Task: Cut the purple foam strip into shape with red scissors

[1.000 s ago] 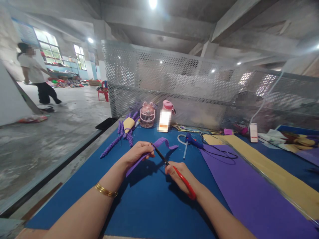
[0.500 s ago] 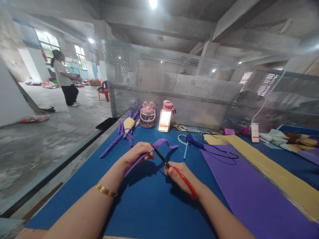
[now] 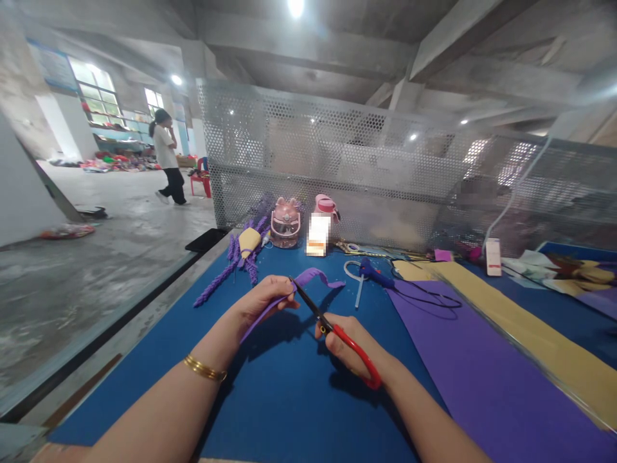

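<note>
My left hand [image 3: 263, 299] pinches a long purple foam strip [image 3: 315, 278] above the blue table [image 3: 284, 399]; the strip curls away past my fingers toward the right. My right hand [image 3: 349, 344] grips red-handled scissors [image 3: 337, 331], whose dark blades point up-left and meet the strip just beside my left fingertips. A gold bangle sits on my left wrist.
A purple foam sheet [image 3: 486, 373] and a yellow sheet [image 3: 535, 341] lie to the right. A blue glue gun [image 3: 373, 273], purple foam stems [image 3: 231, 263], a pink cup [image 3: 285, 223] and a bottle [image 3: 321, 225] stand before the perforated metal screen [image 3: 337, 154]. A person [image 3: 166, 157] walks far left.
My hands and the scissors have barely shifted. The person in the background has walked from the far left toward the right.
</note>
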{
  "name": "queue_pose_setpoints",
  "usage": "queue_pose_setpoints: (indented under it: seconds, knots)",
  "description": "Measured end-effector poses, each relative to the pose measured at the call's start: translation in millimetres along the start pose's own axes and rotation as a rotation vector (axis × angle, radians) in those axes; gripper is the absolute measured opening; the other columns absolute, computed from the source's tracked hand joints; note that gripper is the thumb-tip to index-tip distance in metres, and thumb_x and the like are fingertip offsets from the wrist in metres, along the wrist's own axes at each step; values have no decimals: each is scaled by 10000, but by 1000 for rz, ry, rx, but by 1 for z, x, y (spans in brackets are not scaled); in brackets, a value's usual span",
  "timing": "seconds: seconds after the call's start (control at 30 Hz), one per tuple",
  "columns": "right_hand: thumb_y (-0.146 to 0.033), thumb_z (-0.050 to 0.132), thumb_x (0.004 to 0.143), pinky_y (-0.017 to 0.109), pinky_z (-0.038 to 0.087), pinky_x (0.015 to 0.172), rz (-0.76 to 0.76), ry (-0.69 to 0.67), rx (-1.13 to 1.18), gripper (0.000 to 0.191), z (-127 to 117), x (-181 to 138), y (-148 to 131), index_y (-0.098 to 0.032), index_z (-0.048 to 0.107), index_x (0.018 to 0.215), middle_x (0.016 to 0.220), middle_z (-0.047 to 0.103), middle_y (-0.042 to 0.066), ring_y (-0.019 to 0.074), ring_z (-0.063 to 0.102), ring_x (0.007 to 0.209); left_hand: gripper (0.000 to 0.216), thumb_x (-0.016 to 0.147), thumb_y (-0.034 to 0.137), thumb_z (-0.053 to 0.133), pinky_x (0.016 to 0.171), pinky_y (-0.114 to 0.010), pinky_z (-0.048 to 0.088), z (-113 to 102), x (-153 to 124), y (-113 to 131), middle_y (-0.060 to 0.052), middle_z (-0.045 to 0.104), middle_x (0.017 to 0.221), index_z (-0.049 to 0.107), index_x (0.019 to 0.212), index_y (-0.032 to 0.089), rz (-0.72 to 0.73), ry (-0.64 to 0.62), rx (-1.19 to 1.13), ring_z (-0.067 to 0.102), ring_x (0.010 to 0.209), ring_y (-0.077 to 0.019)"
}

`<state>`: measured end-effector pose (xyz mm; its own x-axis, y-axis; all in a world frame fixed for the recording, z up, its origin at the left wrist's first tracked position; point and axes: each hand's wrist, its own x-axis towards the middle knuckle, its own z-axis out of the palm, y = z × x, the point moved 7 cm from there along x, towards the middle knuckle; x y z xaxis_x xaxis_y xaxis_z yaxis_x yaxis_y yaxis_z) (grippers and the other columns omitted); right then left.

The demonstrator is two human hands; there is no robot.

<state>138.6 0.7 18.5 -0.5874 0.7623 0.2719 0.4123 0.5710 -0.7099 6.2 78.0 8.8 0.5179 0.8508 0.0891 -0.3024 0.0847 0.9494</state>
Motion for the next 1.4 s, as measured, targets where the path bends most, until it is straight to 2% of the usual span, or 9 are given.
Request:
queue_pose_setpoints:
  seconds: [0.13, 0.27, 0.33, 0.47, 0.6, 0.7, 0.83, 1.07, 1.4]
  knots:
    - [-746, 232, 820, 194, 300, 495, 21, -12, -25, 655, -1, 0, -1, -159, 523, 841, 606, 398, -41, 90, 359, 531, 210, 629, 314, 674, 694, -274, 474, -3, 1, 1, 49, 488, 355, 601, 533, 143, 27, 41, 86, 459, 392, -69]
    - [-770, 253, 793, 200, 296, 492, 48, -13, -65, 667, -5, 0, -2, -162, 515, 867, 595, 394, -50, 92, 356, 520, 216, 633, 317, 677, 502, -204, 367, -7, 0, 2, 15, 553, 434, 579, 556, 141, 19, 79, 173, 549, 501, -112]
    - [-779, 266, 781, 202, 295, 488, 63, -14, -86, 672, -7, 0, -2, -163, 513, 890, 583, 400, -54, 94, 354, 508, 223, 639, 318, 675, 466, -196, 317, -7, -1, 4, 6, 566, 465, 569, 556, 141, 36, 89, 202, 548, 524, -117]
    - [-774, 315, 770, 204, 285, 480, 87, -3, -164, 658, -9, -1, 0, -166, 524, 909, 556, 413, -58, 95, 344, 485, 216, 652, 312, 662, 496, -200, 325, -8, -1, 9, 20, 550, 474, 560, 560, 144, 81, 129, 213, 529, 532, -107]
    - [-768, 381, 748, 210, 242, 456, 102, 46, -340, 628, -12, -1, -1, -178, 534, 898, 496, 356, -73, 103, 320, 449, 230, 659, 322, 652, 509, -203, 325, -9, -2, 14, 14, 586, 541, 556, 558, 140, 124, 171, 268, 487, 511, -84]
    - [-740, 423, 752, 217, 238, 459, 98, 71, -491, 579, -12, -1, -2, -191, 538, 898, 492, 377, -66, 121, 390, 437, 241, 664, 331, 649, 494, -204, 305, -9, -2, 15, 9, 594, 566, 558, 559, 135, 132, 181, 308, 449, 486, -72]
    - [-718, 443, 760, 223, 242, 464, 87, 96, -624, 544, -12, -2, -3, -195, 533, 876, 500, 449, -45, 158, 505, 461, 239, 680, 335, 636, 454, -199, 240, -8, -4, 14, 32, 535, 489, 566, 573, 133, 125, 174, 355, 383, 438, -58]
    - [-686, 423, 796, 228, 225, 460, 59, 124, -682, 503, -11, -2, -4, -195, 513, 858, 517, 524, -23, 178, 560, 484, 253, 675, 342, 626, 438, -205, 182, -7, -4, 15, 39, 497, 459, 548, 555, 134, 124, 158, 413, 326, 420, -51]
    - [-724, 445, 764, 234, 209, 458, 57, 149, -742, 533, -11, -3, -4, -199, 509, 828, 564, 575, -13, 179, 579, 504, 243, 671, 360, 625, 421, -202, 160, -7, -4, 14, 49, 467, 441, 570, 590, 138, 117, 144, 425, 295, 404, -49]
